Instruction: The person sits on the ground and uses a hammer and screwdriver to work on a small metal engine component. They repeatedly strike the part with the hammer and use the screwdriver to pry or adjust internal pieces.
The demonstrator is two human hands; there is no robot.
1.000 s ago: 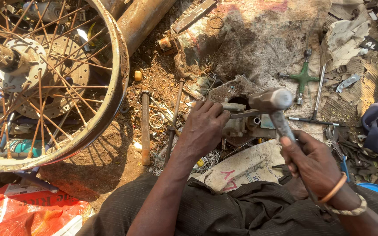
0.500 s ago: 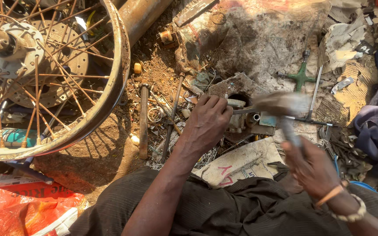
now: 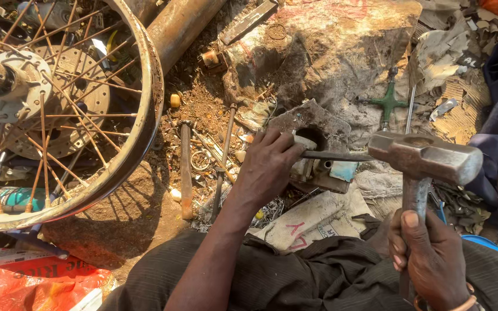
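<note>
The metal part lies on the littered ground at centre, at three o'clock from the spoked wheel. The left hand pinches a steel punch against it, keeping the rod level. At four o'clock, the right hand wraps tight round the hammer, its head meeting the punch's free end.

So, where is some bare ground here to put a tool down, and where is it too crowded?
One bare patch of dirt lies between the wheel rim and the rusty rod. The flat stained slab above the metal block is mostly open too. Around the left hand and near the hammer in the right hand, scrap bits crowd the ground.
</note>
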